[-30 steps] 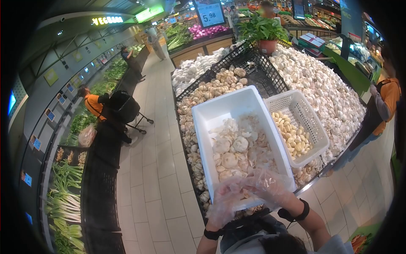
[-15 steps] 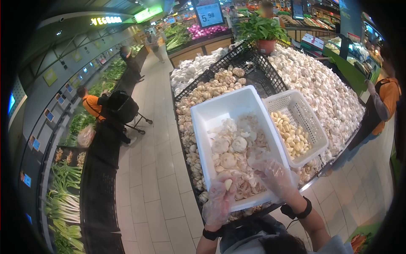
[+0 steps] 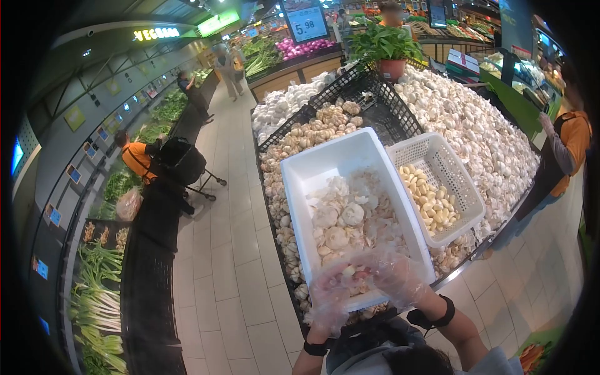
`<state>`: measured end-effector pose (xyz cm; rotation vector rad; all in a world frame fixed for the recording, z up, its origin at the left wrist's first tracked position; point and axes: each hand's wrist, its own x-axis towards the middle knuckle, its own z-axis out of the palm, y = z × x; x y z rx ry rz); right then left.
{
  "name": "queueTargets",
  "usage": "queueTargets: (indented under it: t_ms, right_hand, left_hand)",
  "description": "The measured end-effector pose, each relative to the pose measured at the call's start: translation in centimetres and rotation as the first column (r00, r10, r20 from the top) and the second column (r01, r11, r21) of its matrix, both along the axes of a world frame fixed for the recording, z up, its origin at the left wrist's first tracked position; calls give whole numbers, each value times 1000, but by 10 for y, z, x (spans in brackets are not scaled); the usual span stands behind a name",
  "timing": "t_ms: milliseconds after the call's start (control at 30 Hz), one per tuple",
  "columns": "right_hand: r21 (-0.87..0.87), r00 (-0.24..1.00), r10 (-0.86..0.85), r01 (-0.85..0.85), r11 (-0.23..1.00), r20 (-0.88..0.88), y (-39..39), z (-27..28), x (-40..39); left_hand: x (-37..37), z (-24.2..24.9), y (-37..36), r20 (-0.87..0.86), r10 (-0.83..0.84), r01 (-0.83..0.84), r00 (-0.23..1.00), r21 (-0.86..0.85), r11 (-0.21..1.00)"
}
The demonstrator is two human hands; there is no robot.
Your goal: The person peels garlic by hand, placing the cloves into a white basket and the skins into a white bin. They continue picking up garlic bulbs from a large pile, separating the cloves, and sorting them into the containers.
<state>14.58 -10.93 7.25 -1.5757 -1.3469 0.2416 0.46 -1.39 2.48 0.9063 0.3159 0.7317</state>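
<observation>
My left hand (image 3: 331, 294), in a clear plastic glove, is closed with a pale garlic clove (image 3: 349, 272) at its fingertips. My right hand (image 3: 397, 279), gloved too, has come up against the clove, its fingers bent and pinching there; the glove film partly hides the grip. Both hands are over the near end of a white foam box (image 3: 290, 194). Inside lie whole garlic bulbs (image 3: 336, 237) and loose papery skins (image 3: 378, 203). A white perforated basket (image 3: 462, 181) of peeled cloves (image 3: 437, 209) stands against the box's right side.
Heaped garlic (image 3: 462, 119) surrounds the box on the stand, beside a black crate (image 3: 400, 112) and a potted plant (image 3: 392, 69). A person in orange (image 3: 572, 147) stands at the right. Across the aisle, another person (image 3: 137, 159) is beside a black cart (image 3: 181, 156) and vegetable shelves.
My right hand has moved left to meet my left hand at the clove; before, they were apart. The left hand has shifted slightly right. A distant person in the aisle has come closer.
</observation>
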Motion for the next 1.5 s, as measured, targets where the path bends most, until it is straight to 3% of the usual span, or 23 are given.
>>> queueTargets:
  t_ms: [67, 167, 300, 400, 500, 567, 800, 867, 967, 1100, 1167, 1300, 1367, 1433, 1500]
  right_hand:
    - [-119, 999, 32, -31, 992, 2, 4, 6, -1]
    - [-170, 990, 51, -73, 983, -129, 3, 13, 0]
    - [-117, 986, 36, -56, 992, -165, 1, 8, -1]
    - [-28, 968, 70, -79, 996, -243, -3, 8, -1]
    - [-126, 985, 55, -77, 989, -166, -3, 1, 3]
    - [-35, 960, 60, -72, 997, -273, -2, -7, 3]
    - [-33, 863, 53, -81, 996, -503, 6, -17, -1]
    - [-124, 888, 109, -182, 976, -447, 5, -15, -2]
    - [-187, 868, 80, -195, 963, -490, 2, -2, -4]
    - [-122, 891, 64, -132, 984, -450, 1, -10, -4]
    - [-160, 924, -35, -29, 987, -380, -4, -9, 0]
    - [-146, 945, -150, 111, 983, -290, -30, 28, 37]
    - [-280, 890, -442, 399, 873, -110, -51, 42, 65]
    - [-56, 858, -502, 509, 859, 106, -71, 26, 109]
    - [-13, 893, -443, 445, 895, 81, -85, -30, 181]
  left_hand:
    - [-1, 9, -2, -34, 13, -7, 999, 187, 982]
    - [0, -1, -2, 76, 37, -54, 996, 237, 970]
    - [-1, -2, -3, 142, 25, -60, 990, 249, 967]
    - [-4, -4, -3, 79, 64, -83, 995, 275, 958]
    - [-8, 1, -1, -60, 1, 17, 998, 301, 953]
    - [-4, -1, -1, -2, 9, -8, 1000, 332, 943]
    - [-2, 4, -5, 53, 30, -43, 998, 256, 966]
    - [-1, 6, -6, 45, 38, -49, 998, 257, 965]
    - [0, 12, -9, 41, 75, -83, 996, 246, 966]
    - [4, 17, -7, 73, 142, -155, 987, 217, 964]
    - [4, 3, -4, -160, 328, -294, 931, 205, 934]
    - [7, 4, -2, -75, 242, -224, 967, 191, 956]
    - [3, 18, -10, -183, 281, -245, 942, 195, 950]
    - [5, 24, -10, -259, 249, -189, 933, 234, 954]
    - [5, 17, -7, -164, 255, -230, 953, 161, 960]
